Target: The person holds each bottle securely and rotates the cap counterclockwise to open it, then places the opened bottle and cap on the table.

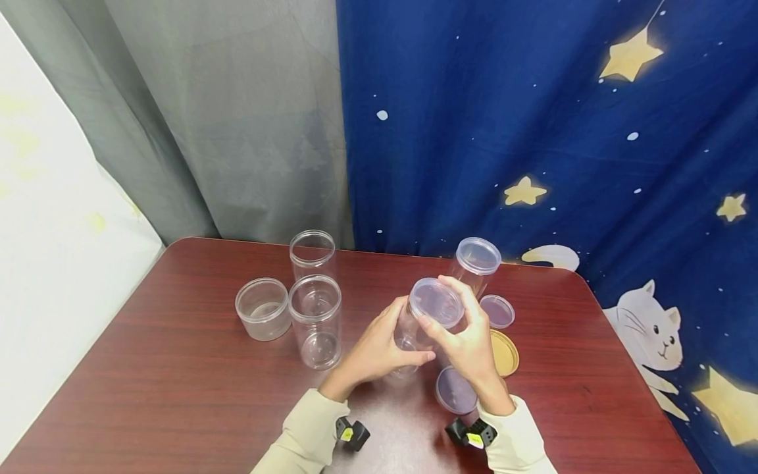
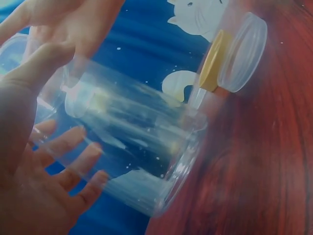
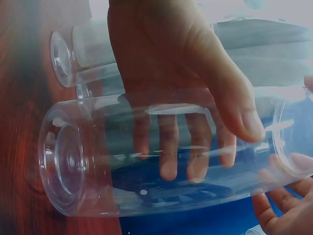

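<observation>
A tall clear plastic jar (image 1: 407, 339) is held tilted above the table between both hands. My left hand (image 1: 376, 349) grips its body, thumb on the near side; in the right wrist view the left fingers (image 3: 168, 147) show through the clear wall. A translucent lid (image 1: 436, 303) sits on top of the jar. My right hand (image 1: 470, 345) holds the lid by its rim, thumb and fingers on opposite sides. Whether the lid is seated or loose I cannot tell. The jar (image 2: 132, 142) looks empty in the left wrist view.
Two tall lidless jars (image 1: 320, 322) and a short, wide jar (image 1: 263, 319) stand on the left. Behind my right hand is a lidded jar (image 1: 478, 257). Translucent lids (image 1: 497, 311) and a gold lid (image 1: 505, 353) lie on the dark red table (image 1: 195, 395), right of centre.
</observation>
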The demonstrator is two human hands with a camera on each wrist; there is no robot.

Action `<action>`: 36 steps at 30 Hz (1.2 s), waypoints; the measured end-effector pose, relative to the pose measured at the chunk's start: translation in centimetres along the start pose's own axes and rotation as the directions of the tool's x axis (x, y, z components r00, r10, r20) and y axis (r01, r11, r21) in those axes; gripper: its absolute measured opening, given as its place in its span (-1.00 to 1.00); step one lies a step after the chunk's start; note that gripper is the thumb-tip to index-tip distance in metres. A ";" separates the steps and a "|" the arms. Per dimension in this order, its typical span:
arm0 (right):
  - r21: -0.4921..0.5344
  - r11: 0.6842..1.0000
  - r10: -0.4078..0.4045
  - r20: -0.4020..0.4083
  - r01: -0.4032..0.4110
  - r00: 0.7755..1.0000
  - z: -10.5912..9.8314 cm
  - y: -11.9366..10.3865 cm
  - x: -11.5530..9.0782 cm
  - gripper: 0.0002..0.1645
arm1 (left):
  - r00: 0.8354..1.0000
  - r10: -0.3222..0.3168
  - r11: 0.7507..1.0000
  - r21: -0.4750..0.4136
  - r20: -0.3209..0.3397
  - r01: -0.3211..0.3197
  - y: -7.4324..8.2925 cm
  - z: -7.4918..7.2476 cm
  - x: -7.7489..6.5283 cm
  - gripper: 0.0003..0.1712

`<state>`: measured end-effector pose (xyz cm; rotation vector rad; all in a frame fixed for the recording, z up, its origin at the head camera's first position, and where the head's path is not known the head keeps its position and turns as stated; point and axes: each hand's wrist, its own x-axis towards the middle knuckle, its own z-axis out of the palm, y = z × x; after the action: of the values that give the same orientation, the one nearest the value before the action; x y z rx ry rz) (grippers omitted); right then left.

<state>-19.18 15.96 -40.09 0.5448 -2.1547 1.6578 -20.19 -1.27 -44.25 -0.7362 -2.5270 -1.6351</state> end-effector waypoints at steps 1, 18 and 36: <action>0.014 1.000 -0.005 0.009 0.005 1.000 0.0 0.0 0.0 -0.22 | 1.000 0.002 1.000 -0.009 0.013 -0.002 0.0 -0.1 0.0 -0.01; 0.071 0.994 -0.092 0.186 0.080 0.978 -1.2 -0.1 0.1 -0.14 | 0.980 0.041 0.991 -0.135 0.194 -0.015 -0.6 -1.5 -0.2 -0.02; 0.287 0.945 -0.262 0.382 0.156 0.886 -1.9 0.1 0.3 -0.15 | 0.931 0.103 0.972 -0.232 0.349 -0.020 -1.2 -2.6 -0.4 0.06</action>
<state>-19.36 17.77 -39.55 1.2656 -2.0663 1.8245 -20.87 -4.05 -44.24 -1.2296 -2.5291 -1.9443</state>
